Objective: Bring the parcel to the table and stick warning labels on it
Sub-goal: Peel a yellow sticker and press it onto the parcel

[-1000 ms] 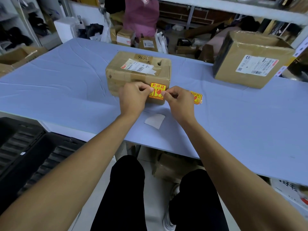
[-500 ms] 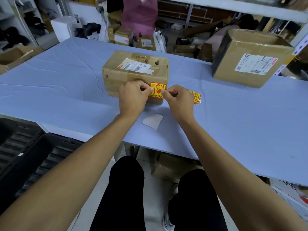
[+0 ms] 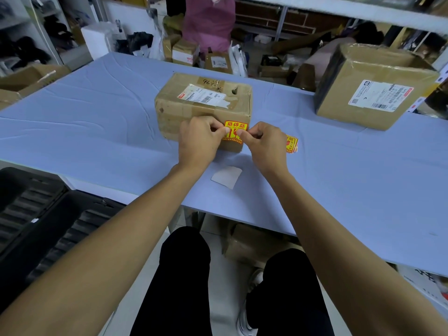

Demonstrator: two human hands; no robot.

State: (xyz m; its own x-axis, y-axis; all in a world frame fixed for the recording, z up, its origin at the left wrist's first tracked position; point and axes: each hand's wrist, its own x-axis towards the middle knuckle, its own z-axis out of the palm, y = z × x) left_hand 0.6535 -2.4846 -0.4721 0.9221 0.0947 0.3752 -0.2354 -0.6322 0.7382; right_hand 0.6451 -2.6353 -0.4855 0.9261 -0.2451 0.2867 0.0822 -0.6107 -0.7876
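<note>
Parcel (image 3: 203,105) sits on the blue table (image 3: 97,122), near side facing the person. Red-and-yellow warning label (image 3: 235,130) lies on that near face. Left hand (image 3: 198,141) and right hand (image 3: 265,144) meet at the label's middle, fingers curled, thumbs pressing it flat, probably to seat the glue. More labels (image 3: 291,143) lie just right of the parcel, within reach. A peeled backing paper (image 3: 226,177) lies on the table near the wrists.
</note>
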